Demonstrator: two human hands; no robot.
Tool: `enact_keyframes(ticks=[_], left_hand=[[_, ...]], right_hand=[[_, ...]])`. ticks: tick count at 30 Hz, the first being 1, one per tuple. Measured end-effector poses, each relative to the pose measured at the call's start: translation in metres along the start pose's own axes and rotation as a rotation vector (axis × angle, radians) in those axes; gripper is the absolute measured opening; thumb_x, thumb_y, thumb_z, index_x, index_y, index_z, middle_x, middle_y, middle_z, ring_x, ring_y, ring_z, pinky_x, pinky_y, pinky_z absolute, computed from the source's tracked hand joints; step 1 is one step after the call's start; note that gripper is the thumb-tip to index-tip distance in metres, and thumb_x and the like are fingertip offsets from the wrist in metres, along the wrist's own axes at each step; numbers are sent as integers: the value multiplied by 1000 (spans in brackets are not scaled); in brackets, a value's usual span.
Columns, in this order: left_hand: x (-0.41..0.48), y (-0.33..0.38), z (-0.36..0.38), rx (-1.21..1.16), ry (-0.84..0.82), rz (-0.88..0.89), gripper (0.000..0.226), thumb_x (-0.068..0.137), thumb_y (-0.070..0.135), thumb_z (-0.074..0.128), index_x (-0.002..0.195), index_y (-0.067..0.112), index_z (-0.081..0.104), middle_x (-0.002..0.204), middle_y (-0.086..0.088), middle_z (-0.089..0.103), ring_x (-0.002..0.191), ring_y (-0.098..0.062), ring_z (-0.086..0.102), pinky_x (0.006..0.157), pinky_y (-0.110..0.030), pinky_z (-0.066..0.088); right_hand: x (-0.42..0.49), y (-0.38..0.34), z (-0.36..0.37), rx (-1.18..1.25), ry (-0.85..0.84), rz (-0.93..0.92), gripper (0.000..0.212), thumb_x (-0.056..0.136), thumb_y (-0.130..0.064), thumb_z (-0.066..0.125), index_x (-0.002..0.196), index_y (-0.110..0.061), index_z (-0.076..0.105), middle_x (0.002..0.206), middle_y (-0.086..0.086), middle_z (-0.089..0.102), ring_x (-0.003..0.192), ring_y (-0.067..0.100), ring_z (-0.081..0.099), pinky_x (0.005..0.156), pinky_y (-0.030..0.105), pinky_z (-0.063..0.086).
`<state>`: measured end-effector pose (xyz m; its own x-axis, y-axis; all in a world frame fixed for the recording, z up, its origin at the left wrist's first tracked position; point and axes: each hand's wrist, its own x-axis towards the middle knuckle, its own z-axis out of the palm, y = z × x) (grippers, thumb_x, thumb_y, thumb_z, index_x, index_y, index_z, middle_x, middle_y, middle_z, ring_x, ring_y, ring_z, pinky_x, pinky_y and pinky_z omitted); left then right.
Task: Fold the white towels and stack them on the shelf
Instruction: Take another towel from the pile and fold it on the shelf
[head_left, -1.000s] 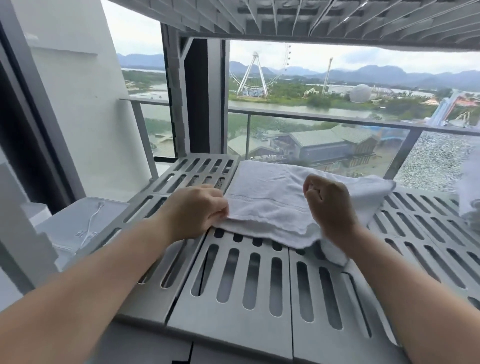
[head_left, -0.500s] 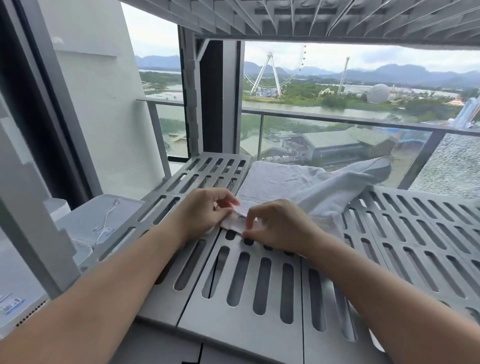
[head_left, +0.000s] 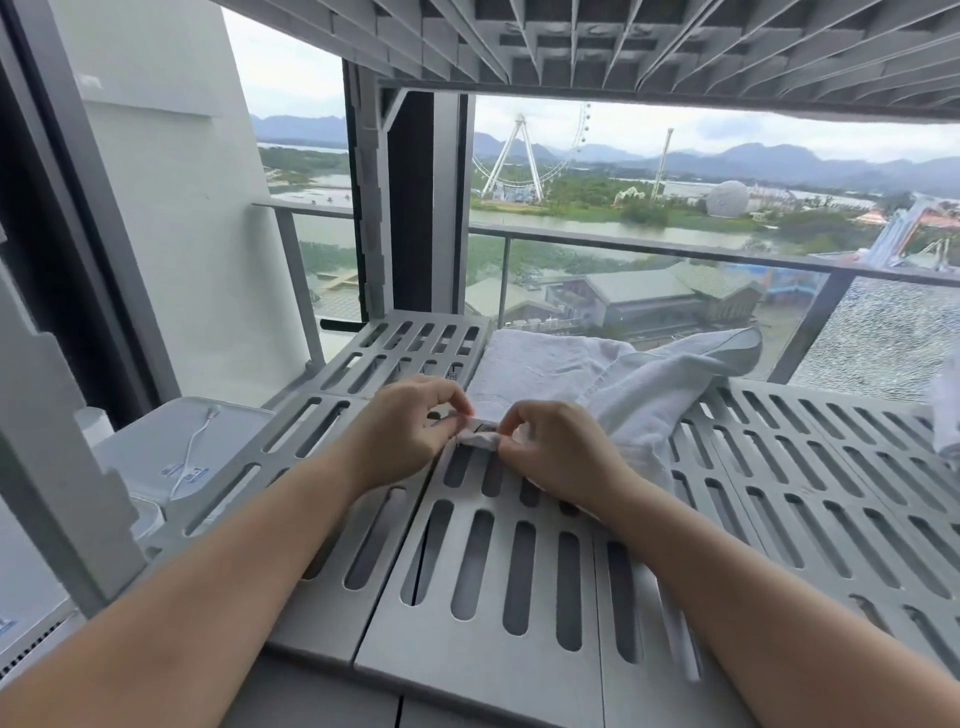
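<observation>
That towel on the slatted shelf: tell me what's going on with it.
A person is working on a white towel that lies on the grey slatted shelf, by a window. Their left hand and right hand are close together at the towel's near edge, both pinching a small bunched bit of it. The rest of the towel lies rumpled behind and to the right, one end lifted in a fold. It is not yet neatly folded, and no stack of folded towels is in view.

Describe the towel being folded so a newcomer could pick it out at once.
Start at the grey slotted shelf in front of the glass balcony railing. The white towel lies rumpled across its middle, its near corner pinched between the left hand and right hand. Another white cloth sits at the right edge, untouched.
</observation>
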<state>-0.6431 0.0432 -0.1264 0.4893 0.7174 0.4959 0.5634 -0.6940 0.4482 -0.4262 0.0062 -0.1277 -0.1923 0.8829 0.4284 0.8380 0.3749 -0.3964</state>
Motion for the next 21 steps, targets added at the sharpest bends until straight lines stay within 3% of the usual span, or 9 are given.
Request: enact_keyframes(ticks=[4,9,12,15,17,19,21], left_hand=[[-2,10,3,44,53,8,8,94,20,66,97,27,69,94,14,70,87,-4,64,80,-33,55],[13,23,6,-15,110,-80,9,94,26,67,102,31,69,84,13,70,80,-4,66,75,-34,57],[20,29,4,-134,103,-106,14,94,24,67,104,33,63,74,8,71,66,-4,63,67,-32,51],[19,30,9,-240,99,-122,15,94,24,67,105,34,62,72,5,73,61,-15,64,65,-38,55],[15,27,12,-278,91,-107,17,95,32,65,110,38,62,69,2,71,52,-12,56,58,-35,53],[10,23,14,-353,64,-120,27,90,45,68,116,43,61,77,2,73,60,-4,62,62,-30,55],[8,20,16,-416,38,-144,45,79,53,77,121,45,61,94,2,75,85,-5,73,79,-27,58]], right_hand=[[2,3,-2,92,10,129,29,72,-60,61,74,-31,65,58,-17,54,58,-5,51,50,13,34],[3,6,-2,122,2,188,24,71,-49,54,68,-26,61,62,-13,59,62,0,53,53,24,37],[5,8,-3,224,2,214,28,69,-44,50,67,-19,61,61,-9,59,61,9,54,57,30,41],[6,10,-5,269,-10,240,29,70,-43,50,66,-17,60,59,-9,58,60,10,52,57,31,39],[8,10,-5,293,-21,255,26,70,-43,50,63,-19,57,58,-9,56,58,9,50,56,31,37],[10,10,-5,346,-17,274,23,73,-39,52,60,-20,55,55,-10,54,56,9,49,57,31,37],[11,12,-5,382,-11,278,21,78,-30,58,60,-20,55,54,-10,53,56,10,48,60,32,39]])
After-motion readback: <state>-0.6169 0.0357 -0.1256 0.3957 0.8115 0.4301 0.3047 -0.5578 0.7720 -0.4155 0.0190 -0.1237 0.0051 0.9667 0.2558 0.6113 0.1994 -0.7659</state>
